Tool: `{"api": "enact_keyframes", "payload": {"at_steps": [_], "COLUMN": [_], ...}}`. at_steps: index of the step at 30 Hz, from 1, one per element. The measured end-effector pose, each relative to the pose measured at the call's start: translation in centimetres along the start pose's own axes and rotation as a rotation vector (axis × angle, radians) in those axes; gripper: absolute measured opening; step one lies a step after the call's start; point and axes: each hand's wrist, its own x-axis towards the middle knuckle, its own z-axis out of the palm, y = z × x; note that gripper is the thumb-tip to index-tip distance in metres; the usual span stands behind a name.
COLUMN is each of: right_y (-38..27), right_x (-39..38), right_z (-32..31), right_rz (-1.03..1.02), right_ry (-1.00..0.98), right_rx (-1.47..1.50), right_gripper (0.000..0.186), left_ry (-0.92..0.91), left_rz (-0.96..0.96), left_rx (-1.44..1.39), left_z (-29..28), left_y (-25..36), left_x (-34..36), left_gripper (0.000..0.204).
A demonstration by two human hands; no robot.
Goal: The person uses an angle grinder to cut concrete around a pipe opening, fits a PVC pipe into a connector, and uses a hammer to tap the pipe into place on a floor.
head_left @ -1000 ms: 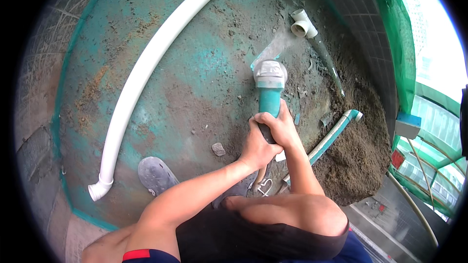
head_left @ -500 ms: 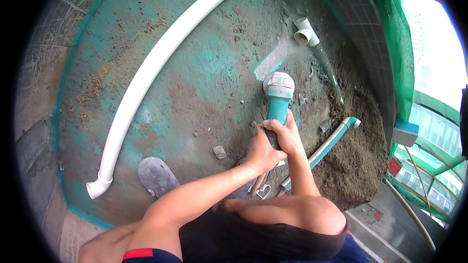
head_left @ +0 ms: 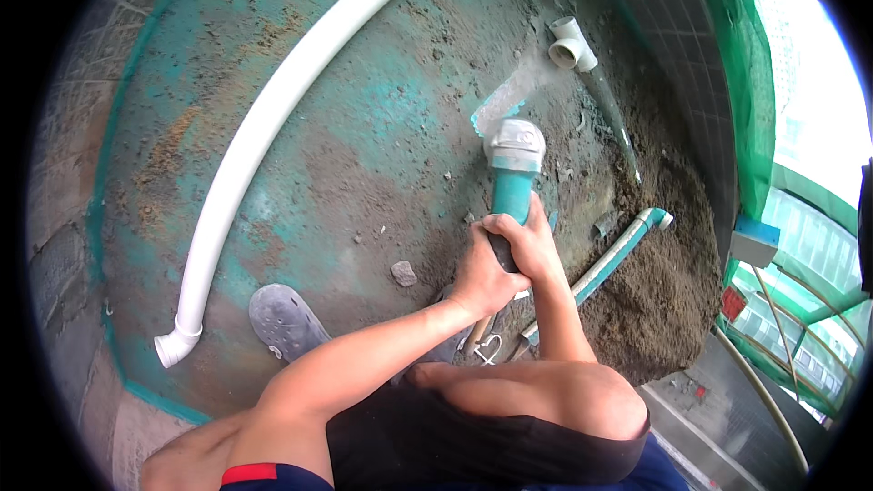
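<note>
Both my hands grip an angle grinder [head_left: 514, 184] with a teal body and silver head. My left hand [head_left: 484, 268] is wrapped round its rear part, with my right hand [head_left: 529, 238] closed on it just beside and slightly forward. The grinder's head sits just below a pale, dusty ground strip [head_left: 498, 102] in the floor [head_left: 364, 173]. Beyond that lies a white tee fitting [head_left: 573, 50]; whether the disc touches the floor is hidden.
A long white pipe [head_left: 273, 109] with an elbow lies at left. Right are a teal-and-white pipe [head_left: 607, 268], a heap of dark sand [head_left: 664, 300] and green netting [head_left: 746, 82]. My grey clog [head_left: 286, 318] stands below left. Walls [head_left: 68, 173] bound the floor.
The view has shifted a little down, then back up. My hands still hold the grinder, whose head has moved very slightly back toward me along the strip.
</note>
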Motion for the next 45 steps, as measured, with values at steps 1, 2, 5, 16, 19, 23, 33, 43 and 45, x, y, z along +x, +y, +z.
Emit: {"api": "enact_keyframes", "payload": {"at_steps": [1,2,5,16,19,23,33,43,45], "right_y": [0.2,0.0,-0.9,-0.8,-1.3,-0.7,-0.3,0.2,0.2], "right_x": [-0.1,-0.3,-0.3,1.1,0.5,1.6,1.6,1.0,1.7], "right_z": [-0.2,-0.2,0.2,0.4,0.6,0.3,0.3,0.0,-0.2], "right_rz": [0.015,0.026,-0.053,-0.052,-0.038,-0.003,-0.012,0.0,-0.01], "right_ry": [0.015,0.025,0.008,-0.017,-0.057,-0.045,-0.062,-0.024,0.008], "right_rx": [-0.013,-0.023,-0.062,-0.028,-0.042,-0.01,0.011,0.085,0.115], "right_gripper": [0.064,0.064,0.06,0.058,0.056,0.057,0.062,0.058,0.055], "left_ry": [-0.005,-0.003,0.057,0.028,0.068,0.014,0.053,-0.016,-0.052], "left_rz": [-0.001,0.001,0.075,-0.023,0.003,-0.03,-0.054,-0.082,-0.081], "left_rx": [0.002,0.007,-0.022,0.034,-0.014,0.007,0.017,0.071,0.103], "left_z": [0.1,0.2,0.1,-0.6,-0.4,-0.8,-0.7,-0.5,-0.6], "left_y": [0.1,0.2,0.4,0.7,0.7,1.3,1.2,1.3,1.6], "left_x": [-0.1,-0.3,-0.3,0.7,0.0,1.1,0.7,0.6,1.6], "left_gripper": [0.087,0.087,0.087,0.09,0.09,0.092,0.089,0.091,0.091]}}
